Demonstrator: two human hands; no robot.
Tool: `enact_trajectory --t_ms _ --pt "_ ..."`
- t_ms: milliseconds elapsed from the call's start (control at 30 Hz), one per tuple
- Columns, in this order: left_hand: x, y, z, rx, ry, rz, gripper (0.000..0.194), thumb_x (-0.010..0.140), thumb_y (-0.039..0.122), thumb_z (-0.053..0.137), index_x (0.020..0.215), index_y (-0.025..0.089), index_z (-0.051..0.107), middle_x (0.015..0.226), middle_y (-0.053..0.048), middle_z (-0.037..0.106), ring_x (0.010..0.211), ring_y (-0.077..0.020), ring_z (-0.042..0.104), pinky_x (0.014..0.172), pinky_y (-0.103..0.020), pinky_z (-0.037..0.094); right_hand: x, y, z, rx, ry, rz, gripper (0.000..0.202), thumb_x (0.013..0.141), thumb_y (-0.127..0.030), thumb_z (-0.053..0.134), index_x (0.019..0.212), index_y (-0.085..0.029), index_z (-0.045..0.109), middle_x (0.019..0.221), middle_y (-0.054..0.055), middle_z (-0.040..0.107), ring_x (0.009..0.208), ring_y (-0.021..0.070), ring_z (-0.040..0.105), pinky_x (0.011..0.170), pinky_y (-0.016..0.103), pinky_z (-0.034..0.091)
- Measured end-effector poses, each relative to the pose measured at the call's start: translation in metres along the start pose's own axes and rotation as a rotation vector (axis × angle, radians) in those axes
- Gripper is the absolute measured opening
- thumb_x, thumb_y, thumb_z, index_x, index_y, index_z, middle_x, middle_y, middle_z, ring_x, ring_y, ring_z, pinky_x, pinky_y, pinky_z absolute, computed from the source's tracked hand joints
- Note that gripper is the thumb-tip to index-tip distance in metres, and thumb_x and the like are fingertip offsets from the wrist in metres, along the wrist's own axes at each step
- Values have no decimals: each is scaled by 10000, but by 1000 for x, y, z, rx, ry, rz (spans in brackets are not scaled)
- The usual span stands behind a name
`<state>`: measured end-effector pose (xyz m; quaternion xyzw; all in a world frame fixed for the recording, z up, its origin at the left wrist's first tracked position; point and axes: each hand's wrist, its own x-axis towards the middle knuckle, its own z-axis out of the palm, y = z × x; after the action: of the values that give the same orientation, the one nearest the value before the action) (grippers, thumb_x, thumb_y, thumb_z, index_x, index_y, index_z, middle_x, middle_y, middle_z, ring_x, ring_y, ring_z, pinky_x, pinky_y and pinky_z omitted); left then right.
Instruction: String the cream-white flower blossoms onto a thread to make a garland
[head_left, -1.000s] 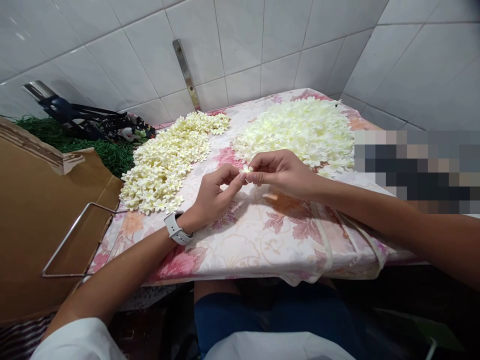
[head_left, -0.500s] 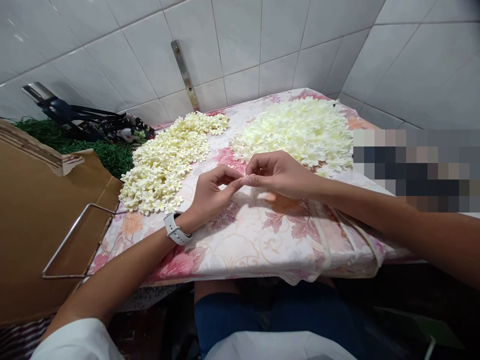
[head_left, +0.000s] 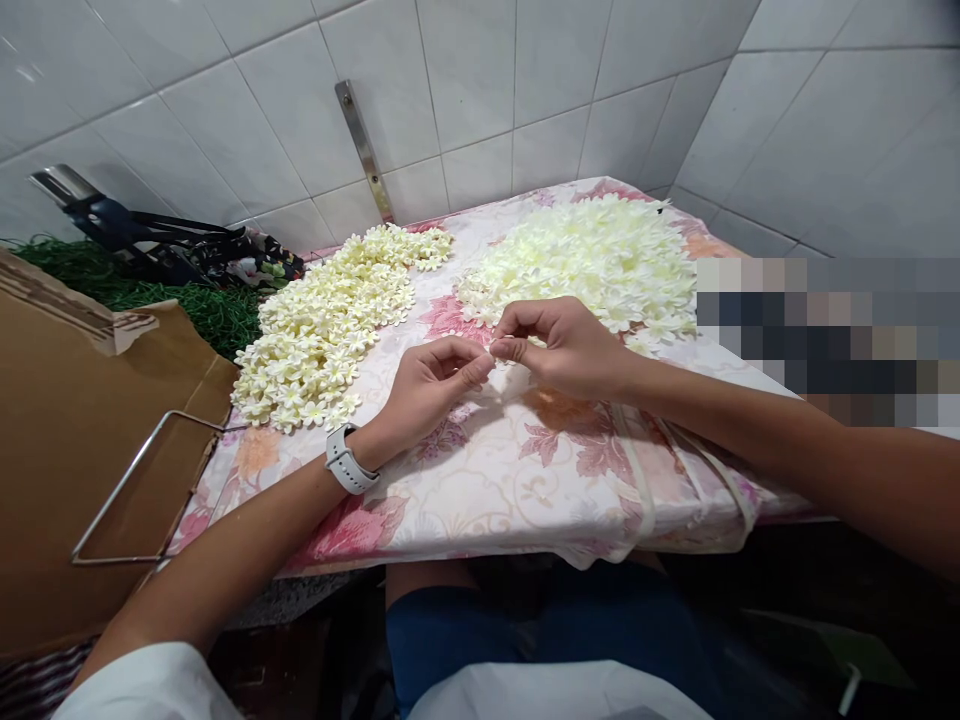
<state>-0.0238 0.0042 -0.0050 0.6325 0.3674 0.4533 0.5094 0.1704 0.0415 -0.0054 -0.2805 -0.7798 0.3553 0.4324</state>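
Observation:
Above the middle of the table my left hand (head_left: 435, 390) and my right hand (head_left: 562, 345) meet almost fingertip to fingertip. Thumb and forefinger are pinched together on each. A tiny pale bit shows between the tips, too small to name. Left of my hands lies a heap of small cream artificial flowers (head_left: 322, 330). Behind my right hand spreads a pile of larger white, pale green-tinged flower petals (head_left: 585, 250). Both piles rest on a floral tablecloth (head_left: 487, 510).
A cardboard box (head_left: 75, 450) with a bent metal wire (head_left: 120, 490) stands at the left. Behind it are green artificial grass (head_left: 210, 315) and a folded umbrella (head_left: 150, 240). A tiled wall (head_left: 480, 90) bounds the back. Straps (head_left: 637, 480) cross the table's front edge.
The fingertips, which touched before, have drawn slightly apart. Both hands stay pinched over the same spot, and the view has shifted a little.

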Motion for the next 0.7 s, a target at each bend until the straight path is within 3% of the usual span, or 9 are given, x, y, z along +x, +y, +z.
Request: enact_trajectory --t_ms 200,433,700 --pt "2 -2 -2 10 25 42 310 749 399 839 804 156 655 749 -3 662 666 -101 619 634 -237 530 -2 -1 -1 75 -51 37 446 750 -575 782 655 -159 651 620 12 592 594 123 489 577 277 371" --pt "4 -5 -6 31 48 48 318 799 441 791 770 156 654 687 -4 637 627 -103 594 611 -236 509 0 3 3 252 -32 151 409 730 -552 805 745 -159 693 731 46 668 686 160 582 631 293 437" --pt "2 -4 -3 -1 -35 -4 383 833 529 724 810 159 630 699 3 624 617 -94 598 613 -227 524 1 -5 -1 196 -96 53 376 811 -495 744 691 -146 674 696 46 650 675 153 566 662 297 435"
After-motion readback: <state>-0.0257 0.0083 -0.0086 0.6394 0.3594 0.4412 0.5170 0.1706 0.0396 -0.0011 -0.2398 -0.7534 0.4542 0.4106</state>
